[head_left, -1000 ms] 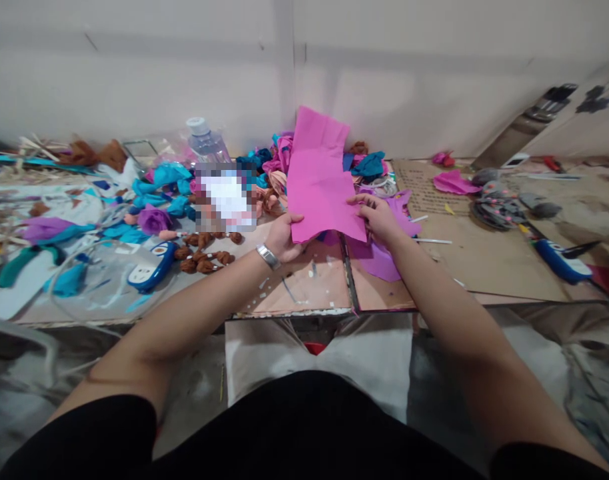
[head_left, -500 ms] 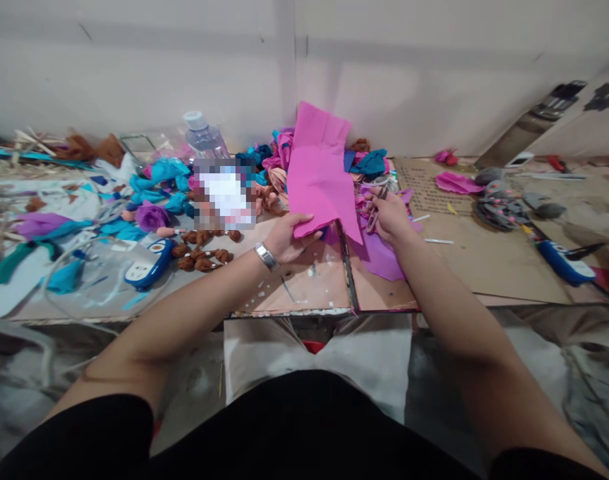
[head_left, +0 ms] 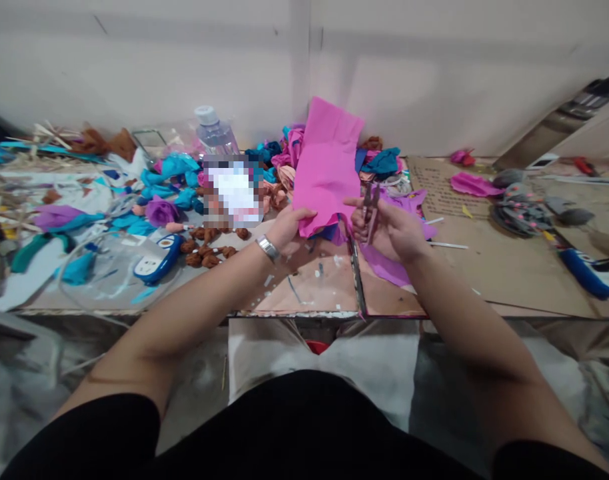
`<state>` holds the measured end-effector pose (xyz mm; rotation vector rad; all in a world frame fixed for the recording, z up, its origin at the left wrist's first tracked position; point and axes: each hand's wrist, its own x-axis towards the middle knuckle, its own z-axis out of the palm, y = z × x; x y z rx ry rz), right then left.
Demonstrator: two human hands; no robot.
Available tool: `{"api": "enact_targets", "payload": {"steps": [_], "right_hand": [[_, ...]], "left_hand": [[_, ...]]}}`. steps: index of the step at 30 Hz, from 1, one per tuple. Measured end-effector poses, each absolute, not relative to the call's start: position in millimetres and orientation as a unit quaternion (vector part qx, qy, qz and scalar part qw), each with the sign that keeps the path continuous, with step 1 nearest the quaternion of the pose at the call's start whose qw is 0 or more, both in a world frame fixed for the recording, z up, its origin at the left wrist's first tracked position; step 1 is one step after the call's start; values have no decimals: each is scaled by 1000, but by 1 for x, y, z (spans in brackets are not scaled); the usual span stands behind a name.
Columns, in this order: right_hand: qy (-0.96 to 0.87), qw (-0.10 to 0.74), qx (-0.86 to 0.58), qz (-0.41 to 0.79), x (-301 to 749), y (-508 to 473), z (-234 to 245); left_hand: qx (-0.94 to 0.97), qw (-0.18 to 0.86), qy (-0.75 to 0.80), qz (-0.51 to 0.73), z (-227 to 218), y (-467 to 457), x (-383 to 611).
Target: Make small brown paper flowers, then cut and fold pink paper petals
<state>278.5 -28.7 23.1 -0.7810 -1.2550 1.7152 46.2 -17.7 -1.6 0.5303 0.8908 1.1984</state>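
Note:
A long sheet of bright pink crepe paper (head_left: 329,160) stands tilted up over the table's middle. My left hand (head_left: 290,230) pinches its lower left edge between thumb and fingers. My right hand (head_left: 392,227) is closed around small dark snips (head_left: 371,203), their two tips pointing up and slightly apart. Its index finger reaches left to the sheet's right edge. A purple sheet (head_left: 387,265) lies on the table under my right hand. Behind the pink sheet is a heap of crumpled pink, blue and brown paper pieces (head_left: 384,162).
Left are a water bottle (head_left: 217,133), a blue-and-white power strip (head_left: 158,260), brown balls (head_left: 204,250) and a purple paper flower (head_left: 162,211). Cardboard (head_left: 489,260) lies right, with grey bundled pieces (head_left: 522,210) on it. A dark flask (head_left: 554,127) leans against the wall.
My right hand has lifted the snips and turned them upright, its index finger now at the sheet. The sheet's lower edge has curled and shifted. My view has swung slightly left.

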Motion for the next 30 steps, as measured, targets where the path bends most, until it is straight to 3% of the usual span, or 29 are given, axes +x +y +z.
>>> {"api": "enact_targets", "payload": {"steps": [6,10,13,20,30], "right_hand": [[-507,256,-141,811,272,-75,33],[-506,181,-173,825,271,-102,26],[-468,199,-207,836,268,-116,13],[-310,333,-299,839,262,-131,-13],[-295,379,-310,821,253,-141,-32]], "left_hand": [[308,677,406,531,-8,-16,43],[302,701,413,498,-8,-22,44],[293,717,433,462,-5,-27,46],[328,710,427,454,1,-29,51],[368,679,433,464,-4,-24,38]]}}
